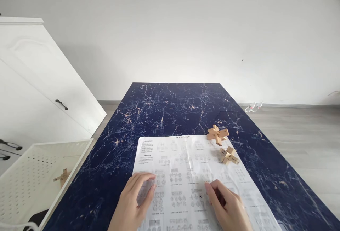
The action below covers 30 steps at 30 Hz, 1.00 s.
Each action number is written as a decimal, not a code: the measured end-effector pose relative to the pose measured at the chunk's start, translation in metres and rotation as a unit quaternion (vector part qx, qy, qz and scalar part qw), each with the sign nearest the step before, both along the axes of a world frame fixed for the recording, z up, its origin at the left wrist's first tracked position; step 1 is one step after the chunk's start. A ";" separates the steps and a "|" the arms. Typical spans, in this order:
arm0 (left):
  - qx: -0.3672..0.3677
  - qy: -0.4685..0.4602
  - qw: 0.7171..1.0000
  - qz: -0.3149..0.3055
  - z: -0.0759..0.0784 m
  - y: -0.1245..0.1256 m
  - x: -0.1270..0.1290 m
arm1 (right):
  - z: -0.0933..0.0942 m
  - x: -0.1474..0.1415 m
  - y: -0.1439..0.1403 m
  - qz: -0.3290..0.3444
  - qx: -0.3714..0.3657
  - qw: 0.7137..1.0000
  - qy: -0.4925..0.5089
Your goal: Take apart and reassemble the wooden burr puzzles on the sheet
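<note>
- Instruction sheet: a white printed page of small diagrams and text blocks, lying flat on the near half of the worktop and creased down the middle.
- Left hand: palm down, fingers spread loosely and resting on the sheet's near left part; it grasps nothing.
- Right hand: resting on the sheet's near right part, fingers curled inward, the index fingertip touching the paper beside a diagram; nothing is seen in its grasp.
- Far wooden puzzle: a pale interlocked cross of notched bars, standing at the sheet's far right corner, partly on the paper and partly on the worktop.
- Near wooden puzzle: a second, smaller cluster of pale bars, just beside the first, lying on the sheet's right edge, well apart from both hands.
- Worktop: dark blue stone-patterned surface with pale veins.
- White perforated tray: to the left of the worktop, holding a loose wooden piece.
- White cabinet: behind the tray, with dark handles.
</note>
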State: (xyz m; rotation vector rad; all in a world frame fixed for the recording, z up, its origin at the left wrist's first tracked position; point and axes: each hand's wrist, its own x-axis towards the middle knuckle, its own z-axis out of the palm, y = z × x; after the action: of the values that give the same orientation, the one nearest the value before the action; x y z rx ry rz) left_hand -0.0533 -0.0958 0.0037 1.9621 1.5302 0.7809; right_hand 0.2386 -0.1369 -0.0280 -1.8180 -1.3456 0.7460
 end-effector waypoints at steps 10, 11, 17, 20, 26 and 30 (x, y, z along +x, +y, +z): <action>-0.003 -0.036 0.999 0.035 0.001 0.000 0.006 | -0.006 0.001 0.000 0.015 0.014 1.000 -0.023; -0.002 -0.037 0.999 0.035 0.001 0.000 0.006 | -0.006 0.001 0.000 0.020 0.016 0.999 -0.029; -0.005 -0.041 0.998 0.037 0.000 0.000 0.005 | 0.005 0.002 0.011 0.083 0.033 0.995 -0.043; -0.010 -0.047 0.998 0.040 -0.001 0.000 0.006 | 0.014 0.006 0.023 0.112 0.023 0.993 -0.015; -0.017 -0.065 0.997 0.040 -0.001 -0.001 0.007 | 0.027 0.022 0.054 0.107 0.000 0.983 0.151; -0.013 -0.060 0.997 0.046 0.001 0.000 0.005 | 0.032 0.032 0.073 0.080 0.006 0.964 0.254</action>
State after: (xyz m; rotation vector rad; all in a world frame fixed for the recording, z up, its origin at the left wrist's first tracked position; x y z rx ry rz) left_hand -0.0479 -0.0956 0.0043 1.8031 1.5593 0.8971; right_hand 0.2703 -0.0635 0.0040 -1.3826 -1.1512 1.1925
